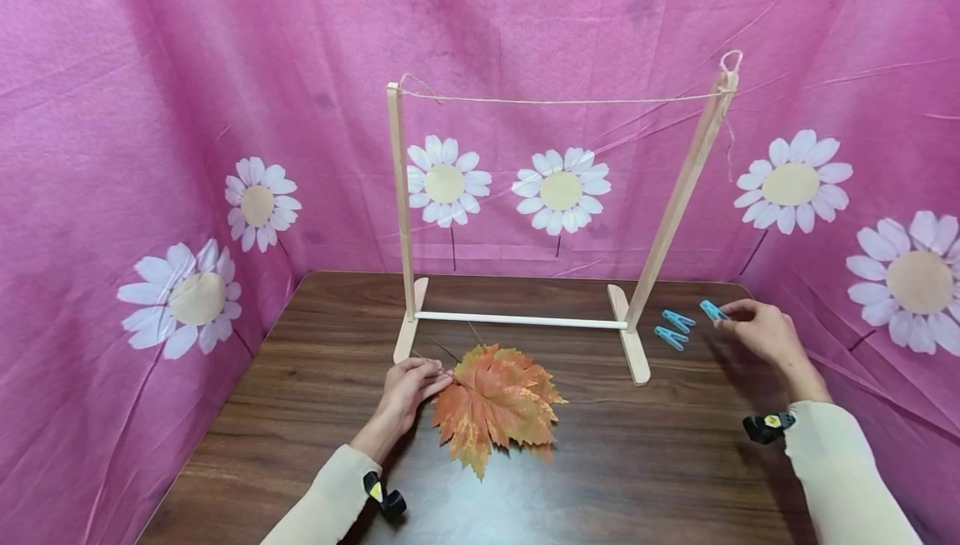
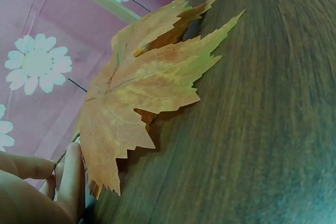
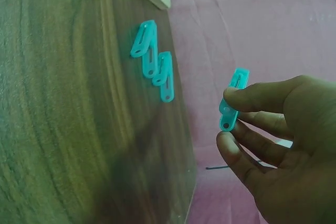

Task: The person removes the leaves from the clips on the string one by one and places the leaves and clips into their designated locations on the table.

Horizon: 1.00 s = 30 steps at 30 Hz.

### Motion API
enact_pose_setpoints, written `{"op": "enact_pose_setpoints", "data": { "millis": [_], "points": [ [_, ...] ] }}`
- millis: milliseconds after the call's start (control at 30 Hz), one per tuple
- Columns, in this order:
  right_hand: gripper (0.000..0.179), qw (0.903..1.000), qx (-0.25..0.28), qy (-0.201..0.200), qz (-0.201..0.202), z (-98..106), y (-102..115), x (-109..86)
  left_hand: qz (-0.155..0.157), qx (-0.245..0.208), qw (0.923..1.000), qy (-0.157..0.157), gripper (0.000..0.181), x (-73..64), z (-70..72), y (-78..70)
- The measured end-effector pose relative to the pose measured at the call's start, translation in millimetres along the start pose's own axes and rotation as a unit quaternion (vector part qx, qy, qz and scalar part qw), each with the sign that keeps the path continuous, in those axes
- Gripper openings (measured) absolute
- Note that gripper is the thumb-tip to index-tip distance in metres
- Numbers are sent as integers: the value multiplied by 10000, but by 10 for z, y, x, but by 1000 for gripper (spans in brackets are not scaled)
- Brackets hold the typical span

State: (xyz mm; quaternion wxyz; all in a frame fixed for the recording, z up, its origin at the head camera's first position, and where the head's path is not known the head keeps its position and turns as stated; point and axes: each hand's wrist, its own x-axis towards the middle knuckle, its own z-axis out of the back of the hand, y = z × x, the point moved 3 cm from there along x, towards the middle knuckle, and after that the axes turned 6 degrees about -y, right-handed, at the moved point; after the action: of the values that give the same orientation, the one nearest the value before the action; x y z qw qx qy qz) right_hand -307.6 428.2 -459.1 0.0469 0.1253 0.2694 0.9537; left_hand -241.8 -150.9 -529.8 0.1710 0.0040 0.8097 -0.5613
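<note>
My left hand [image 1: 408,391] pinches the thin stem of an orange and yellow maple leaf [image 1: 495,403] at the front middle of the table. At least one more leaf lies under it, mostly hidden. In the left wrist view the stem [image 2: 67,150] runs between thumb and fingers. At the right my right hand [image 1: 765,332] holds a blue clothespin [image 3: 233,100] between thumb and fingers, raised above the table. Two more blue clothespins [image 1: 678,320] [image 1: 671,337] lie close together on the wood, left of that hand.
A wooden stand [image 1: 405,195] with two posts rises behind the leaves. A string [image 1: 555,101] is tied between the post tops, and a white rod [image 1: 517,320] joins the feet. Pink cloth [image 1: 525,12] with daisies surrounds the brown table [image 1: 315,412].
</note>
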Motion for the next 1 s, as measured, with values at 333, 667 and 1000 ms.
{"op": "enact_pose_setpoints", "data": {
  "millis": [333, 667, 1000],
  "points": [
    [34, 10000, -46, 21, 0, -91, -99, -11, -22, 415, 9991, 4, 11, 21, -10, 0],
    [32, 9993, 44, 314, -184, -213, -148, -72, -106, 721, 9973, -108, 5, -14, -41, -29],
    [34, 9981, -218, 550, -170, -282, -231, -83, 84, 660, 9978, -29, 7, 34, -32, -17]
  ]
}}
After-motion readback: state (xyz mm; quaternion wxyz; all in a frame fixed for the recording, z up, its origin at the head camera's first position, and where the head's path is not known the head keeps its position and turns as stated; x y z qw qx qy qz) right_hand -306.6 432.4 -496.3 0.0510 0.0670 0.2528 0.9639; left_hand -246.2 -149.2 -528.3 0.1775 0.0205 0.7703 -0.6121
